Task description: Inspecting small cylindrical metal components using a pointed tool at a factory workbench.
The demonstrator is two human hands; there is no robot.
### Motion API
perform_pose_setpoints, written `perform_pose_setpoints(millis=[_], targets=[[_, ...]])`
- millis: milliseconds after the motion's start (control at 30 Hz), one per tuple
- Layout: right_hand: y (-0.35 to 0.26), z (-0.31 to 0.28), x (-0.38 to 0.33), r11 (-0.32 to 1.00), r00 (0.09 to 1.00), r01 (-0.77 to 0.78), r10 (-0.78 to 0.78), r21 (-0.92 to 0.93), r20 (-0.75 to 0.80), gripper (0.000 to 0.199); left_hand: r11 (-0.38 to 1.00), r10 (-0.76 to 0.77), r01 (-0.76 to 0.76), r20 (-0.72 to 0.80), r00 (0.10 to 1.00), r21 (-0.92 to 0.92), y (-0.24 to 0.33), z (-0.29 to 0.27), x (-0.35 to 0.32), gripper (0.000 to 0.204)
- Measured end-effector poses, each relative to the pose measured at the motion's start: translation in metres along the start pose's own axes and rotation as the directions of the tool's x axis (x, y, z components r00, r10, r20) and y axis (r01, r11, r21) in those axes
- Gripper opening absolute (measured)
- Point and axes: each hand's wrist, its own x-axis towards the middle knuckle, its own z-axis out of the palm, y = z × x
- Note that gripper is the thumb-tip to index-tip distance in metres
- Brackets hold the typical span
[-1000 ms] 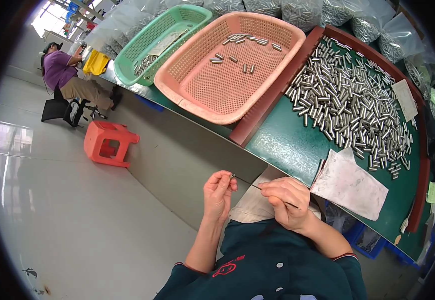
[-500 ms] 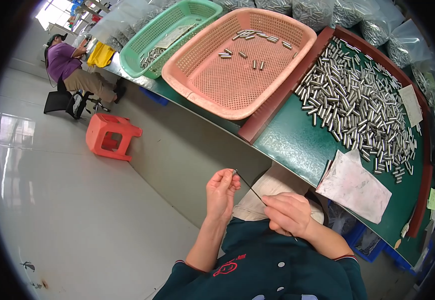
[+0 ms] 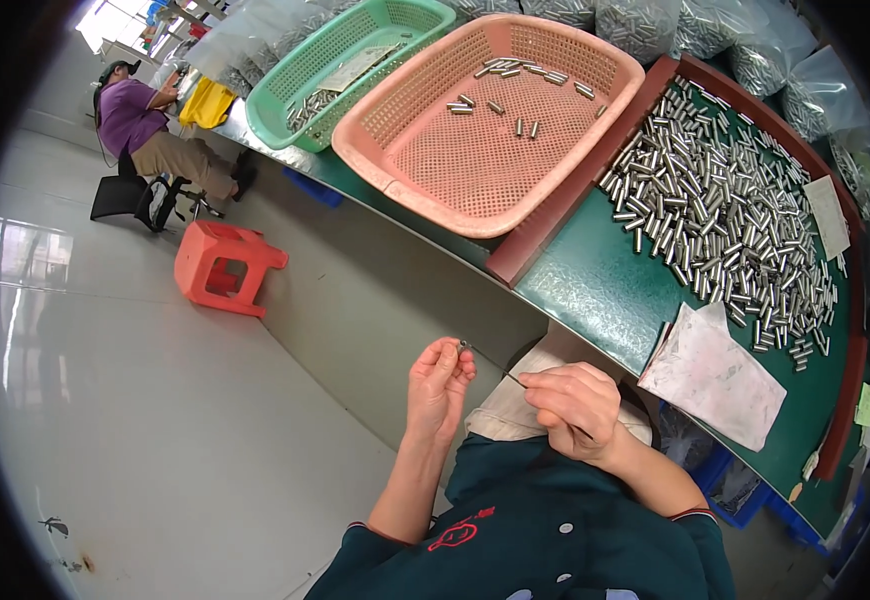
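My left hand (image 3: 436, 388) pinches a small metal cylinder (image 3: 464, 346) between thumb and fingertips, with one end facing my right hand. In my right hand (image 3: 577, 407) is a thin dark rod (image 3: 514, 379), gripped between thumb and fingers. Its visible tip points toward the cylinder and looks apart from it, and most of its length is hidden by the hand. Both hands are above my lap, in front of the green bench (image 3: 585, 290). On the bench lies a large pile of similar steel cylinders (image 3: 720, 215).
A pink basket (image 3: 405, 190) with several cylinders stands beside a red-brown wooden rail (image 3: 525, 255). Behind it is a green basket (image 3: 275, 130). A stained cloth (image 3: 715, 375) hangs over the bench edge. A red stool (image 3: 225, 268) and a seated person (image 3: 140, 125) are at left.
The rod reached from my right hand to the cylinder in my left; now its tip looks drawn back from it. The whole view has shifted slightly.
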Motion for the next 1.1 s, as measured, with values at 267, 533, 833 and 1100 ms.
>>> perform_pose_setpoints(millis=[267,533,833,1100], targets=[[-0.001,0.001,0.004,1.0,1.0,-0.015,0.015,0.014,-0.001,0.017,1.0,-0.006,0.005,0.023,1.0,0.006,0.0,-0.001,0.0,0.011],[-0.001,0.004,0.002,0.999,0.999,0.025,-0.024,-0.039,0.044,0.019,0.999,-0.004,0.003,0.004,1.0,0.04,-0.002,0.0,-0.002,0.012],[0.006,0.011,-0.006,0.989,0.993,-0.12,0.12,0.088,-0.003,0.016,0.95,0.243,-0.248,0.045,0.969,0.192,0.003,-0.005,0.002,0.01],[0.009,0.011,-0.015,0.973,0.993,-0.118,0.12,0.2,0.004,0.016,0.994,-0.039,0.056,0.168,0.985,-0.097,0.015,-0.024,0.01,0.009]])
